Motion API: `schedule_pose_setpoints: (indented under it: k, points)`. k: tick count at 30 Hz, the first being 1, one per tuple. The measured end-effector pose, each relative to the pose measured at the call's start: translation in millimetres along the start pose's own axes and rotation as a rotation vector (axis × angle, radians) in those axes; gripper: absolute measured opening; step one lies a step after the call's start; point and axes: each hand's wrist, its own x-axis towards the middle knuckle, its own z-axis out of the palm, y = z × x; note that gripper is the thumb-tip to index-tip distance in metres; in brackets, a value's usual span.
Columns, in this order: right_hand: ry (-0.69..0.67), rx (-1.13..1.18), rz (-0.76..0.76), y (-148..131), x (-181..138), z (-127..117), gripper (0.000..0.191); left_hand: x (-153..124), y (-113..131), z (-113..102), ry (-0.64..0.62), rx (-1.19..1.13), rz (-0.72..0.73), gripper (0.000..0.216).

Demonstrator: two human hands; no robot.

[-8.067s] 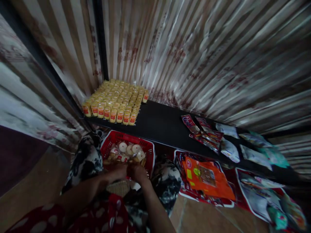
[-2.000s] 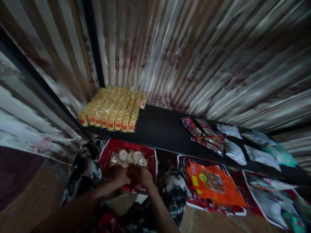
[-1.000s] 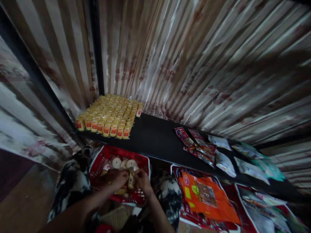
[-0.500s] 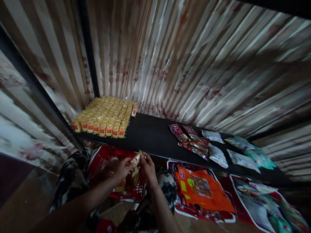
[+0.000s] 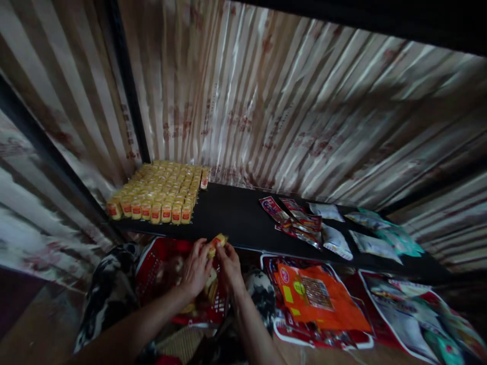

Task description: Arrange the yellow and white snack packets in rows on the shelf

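Observation:
My left hand [image 5: 196,266] and my right hand [image 5: 230,264] meet above a red plastic basket [image 5: 152,261], and both pinch one small yellow wrapped snack packet [image 5: 216,241] just under the front edge of a black shelf [image 5: 236,218]. The basket holds more small packets, mostly hidden by my hands. At the shelf's left end stands a tight block of several rows of small yellow packets with red labels [image 5: 160,192].
Red and pale flat sachets [image 5: 300,220] lie along the shelf's right half. An orange packet [image 5: 315,296] and other glossy bags lie below on the floor. Corrugated metal sheeting [image 5: 304,116] backs the shelf. Black-and-white cloth [image 5: 108,289] surrounds the basket.
My hands have risen out of the basket with one yellow packet, up to the shelf's front edge. The view has tilted up and to the right.

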Motion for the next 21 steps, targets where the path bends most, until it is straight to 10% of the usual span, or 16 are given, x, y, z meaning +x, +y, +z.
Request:
schedule_pose_setpoints:
  k: [10,16,21]
  points:
    - [0.090,0.152,0.065,-4.2,14.3,12.9,0.043,13.5,-10.4,3.2,0.211,-0.312,-0.158,0.041]
    - [0.065,0.266,0.084,-8.1,25.1,18.7,0.054,42.6,-4.4,6.5,0.127,-0.497,-0.386,0.048]
    - [0.065,-0.091,-0.094,-16.0,51.5,-0.4,0.049,70.9,-4.7,-1.9,0.117,-0.371,-0.320,0.049]
